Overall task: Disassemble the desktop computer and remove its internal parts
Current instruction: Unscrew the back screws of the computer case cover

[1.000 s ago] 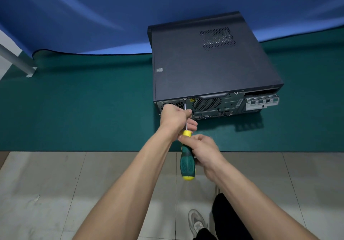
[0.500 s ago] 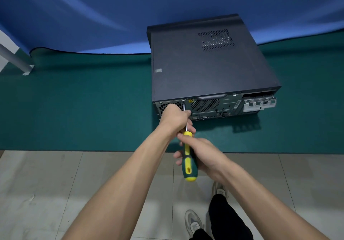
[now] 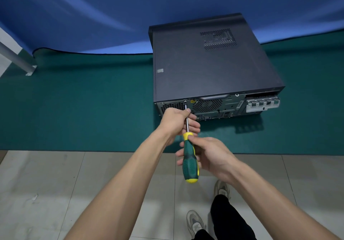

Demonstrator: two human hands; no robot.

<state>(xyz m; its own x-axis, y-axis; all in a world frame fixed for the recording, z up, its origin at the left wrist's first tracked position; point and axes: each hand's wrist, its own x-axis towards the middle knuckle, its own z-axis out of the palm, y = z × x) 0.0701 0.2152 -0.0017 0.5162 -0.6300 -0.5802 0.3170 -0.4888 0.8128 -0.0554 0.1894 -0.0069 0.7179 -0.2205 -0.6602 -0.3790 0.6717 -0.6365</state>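
Down low now, over a green mat (image 3: 74,113) spread across pale floor tiles (image 3: 46,193), with a blue cloth backdrop (image 3: 93,12) curving down to meet the mat at twelve o'clock. Off at nine o'clock, a grey metal leg (image 3: 16,59) planted on the mat's far corner. Broad stretch of bare mat from nine through to the middle; narrower strip of it at three o'clock, past the case. Near edge of the mat running straight across, just behind the wrists. Grey sneakers (image 3: 195,223) and a black trouser leg (image 3: 229,219) down at six o'clock on the tiles.

Sitting flat on the mat toward one o'clock, the desktop computer case (image 3: 210,66): dark lid on, perforated vent patch near its far edge, small sticker by the left edge. Rear panel (image 3: 214,105) facing this way, with honeycomb grille, round fan grille, yellow warning label, and a pale slot bracket hanging open at the right end.

Left hand (image 3: 176,120) curled round the steel shank of the screwdriver (image 3: 189,161), pinching it close to the panel. Tip set against a screw (image 3: 185,101) at the panel's top edge. Right hand (image 3: 210,156) wrapped loosely on the green-and-yellow handle, thumb up by the yellow collar.
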